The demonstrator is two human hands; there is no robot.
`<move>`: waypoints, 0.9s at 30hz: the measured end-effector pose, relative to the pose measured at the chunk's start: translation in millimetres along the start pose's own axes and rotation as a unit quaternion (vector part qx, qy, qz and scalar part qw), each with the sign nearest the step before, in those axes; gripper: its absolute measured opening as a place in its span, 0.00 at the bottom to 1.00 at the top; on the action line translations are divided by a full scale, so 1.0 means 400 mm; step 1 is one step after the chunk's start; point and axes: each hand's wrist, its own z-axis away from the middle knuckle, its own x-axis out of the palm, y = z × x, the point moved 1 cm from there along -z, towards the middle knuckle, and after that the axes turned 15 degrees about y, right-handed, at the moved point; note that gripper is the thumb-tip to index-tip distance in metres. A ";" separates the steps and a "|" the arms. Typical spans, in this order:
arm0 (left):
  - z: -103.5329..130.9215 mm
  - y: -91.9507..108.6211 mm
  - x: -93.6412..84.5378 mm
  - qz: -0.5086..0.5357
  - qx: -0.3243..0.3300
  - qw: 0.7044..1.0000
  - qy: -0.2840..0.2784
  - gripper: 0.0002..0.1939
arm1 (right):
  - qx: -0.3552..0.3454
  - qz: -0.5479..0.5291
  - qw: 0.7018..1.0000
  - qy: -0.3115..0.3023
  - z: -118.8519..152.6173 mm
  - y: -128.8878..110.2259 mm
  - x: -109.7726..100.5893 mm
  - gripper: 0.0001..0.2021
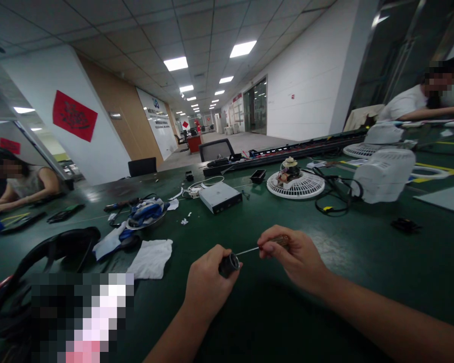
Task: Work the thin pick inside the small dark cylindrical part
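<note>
Low over the green table, my left hand (208,277) is closed around a short black cylindrical part (227,265), its round open end facing me and to the right. My right hand (297,254) grips the brown handle of a screwdriver (248,250). The thin metal shaft points left, and its tip is at the rim of the black part; whether it touches or goes inside, I cannot tell. Beyond my hands lies a silver disc drive (220,197). Farther right sits a white fan grille (295,185) with a motor on it.
A white cloth (151,258) lies left of my hands, near black headphones (56,247) and a bowl of blue material (147,213). To the right stand a white fan housing (385,174), a black cable (335,194) and a small black part (405,225). Other people sit at both sides.
</note>
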 end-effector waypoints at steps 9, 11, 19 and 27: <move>0.005 0.002 0.001 -0.006 -0.010 1.000 -0.015 0.07 | 0.012 -0.009 1.000 -0.027 0.004 0.011 -0.003 0.09; 0.005 0.004 0.002 -0.008 -0.007 1.000 -0.019 0.07 | 0.018 -0.005 0.999 -0.027 0.002 0.012 -0.004 0.11; 0.004 0.007 0.005 -0.010 -0.006 1.000 -0.027 0.08 | 0.070 -0.087 0.993 -0.038 0.003 0.020 0.008 0.13; 0.005 0.002 0.004 -0.009 0.008 1.000 -0.017 0.08 | 0.051 -0.024 0.998 -0.014 0.002 0.015 0.004 0.13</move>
